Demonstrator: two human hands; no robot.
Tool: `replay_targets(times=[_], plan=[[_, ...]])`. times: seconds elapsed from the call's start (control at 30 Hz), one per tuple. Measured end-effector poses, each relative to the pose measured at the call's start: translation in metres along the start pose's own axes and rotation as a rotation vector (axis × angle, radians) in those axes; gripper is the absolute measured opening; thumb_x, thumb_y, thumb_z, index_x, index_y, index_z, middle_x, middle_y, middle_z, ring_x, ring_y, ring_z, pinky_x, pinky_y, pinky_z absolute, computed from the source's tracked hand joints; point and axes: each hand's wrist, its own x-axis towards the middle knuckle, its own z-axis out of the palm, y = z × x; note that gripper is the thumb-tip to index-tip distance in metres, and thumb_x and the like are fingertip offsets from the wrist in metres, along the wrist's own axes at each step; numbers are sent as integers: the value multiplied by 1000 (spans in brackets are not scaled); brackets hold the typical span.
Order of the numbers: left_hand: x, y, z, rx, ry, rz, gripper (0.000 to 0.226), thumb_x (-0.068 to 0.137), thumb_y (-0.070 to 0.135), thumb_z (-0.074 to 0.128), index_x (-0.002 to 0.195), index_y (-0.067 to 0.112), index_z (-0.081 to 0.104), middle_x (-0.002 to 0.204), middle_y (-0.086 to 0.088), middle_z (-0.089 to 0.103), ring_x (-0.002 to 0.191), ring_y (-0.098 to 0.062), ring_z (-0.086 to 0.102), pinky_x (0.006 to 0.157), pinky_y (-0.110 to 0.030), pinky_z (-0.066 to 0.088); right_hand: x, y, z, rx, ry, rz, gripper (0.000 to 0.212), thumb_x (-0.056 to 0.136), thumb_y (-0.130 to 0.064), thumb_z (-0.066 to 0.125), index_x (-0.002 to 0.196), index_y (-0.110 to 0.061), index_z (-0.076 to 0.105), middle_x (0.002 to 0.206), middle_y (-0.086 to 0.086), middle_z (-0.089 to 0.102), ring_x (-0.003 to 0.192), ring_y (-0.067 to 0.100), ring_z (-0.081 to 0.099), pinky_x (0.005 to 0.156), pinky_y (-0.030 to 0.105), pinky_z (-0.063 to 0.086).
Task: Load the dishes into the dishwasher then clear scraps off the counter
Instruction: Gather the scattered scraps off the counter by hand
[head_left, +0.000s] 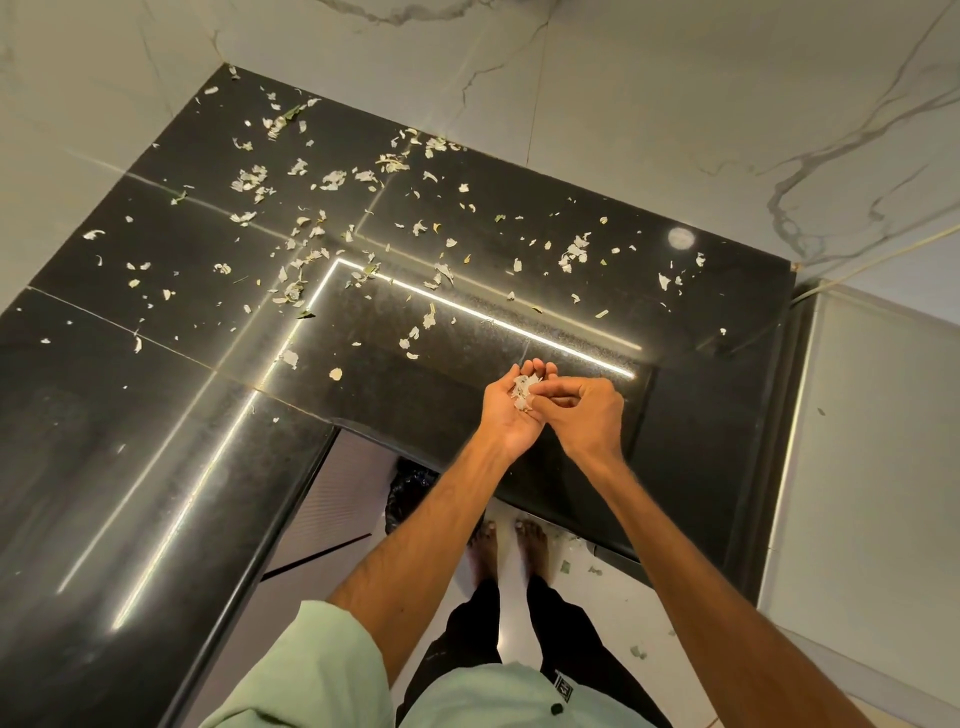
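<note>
Pale vegetable scraps (332, 179) lie scattered over the black L-shaped counter (156, 415), thickest toward the back corner. My left hand (506, 415) is cupped palm up above the counter's front edge and holds a small heap of gathered scraps (522, 391). My right hand (584, 413) is beside it, fingers curled, its fingertips pinching scraps at the left palm. No dishes or dishwasher are in view.
A dark bin with a black bag (410, 496) stands on the floor below the counter edge, partly hidden by my left forearm. A few scraps (566, 566) lie on the white floor near my bare feet. Marble walls (623, 104) close the corner; a white appliance (872, 441) stands right.
</note>
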Motion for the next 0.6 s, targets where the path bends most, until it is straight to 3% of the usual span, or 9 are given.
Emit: replay_targets(times=[0.13,0.23,0.47,0.6], plan=[[1,2,0,-16,-19,-3,28,106,22,43,93,6,62,88,-7,66,85,-25,69,85,-33,57,1,4,0,-39,-21,-22,22,82,-4,82,101,-16,81,95,0,79,79,3,74,78,21,61],[1,4,3,-14,-33,-5,28,106,23,43,91,7,62,88,-7,66,85,-24,69,79,-33,60,-1,4,-2,-22,3,-51,19,80,-7,84,96,-18,81,89,-5,78,76,-1,72,74,17,59],[2,10,3,-25,-48,36,31,105,20,42,89,5,64,90,-8,66,84,-24,69,81,-34,57,5,17,-11,118,166,-47,13,90,-12,76,101,-17,77,92,-8,75,82,10,74,64,24,61],[1,18,-2,-67,-40,51,34,106,18,41,87,4,65,85,-9,66,82,-25,69,83,-33,54,7,62,-22,-84,282,-62,24,94,-3,66,111,-19,73,109,-4,70,96,14,70,81,34,62]])
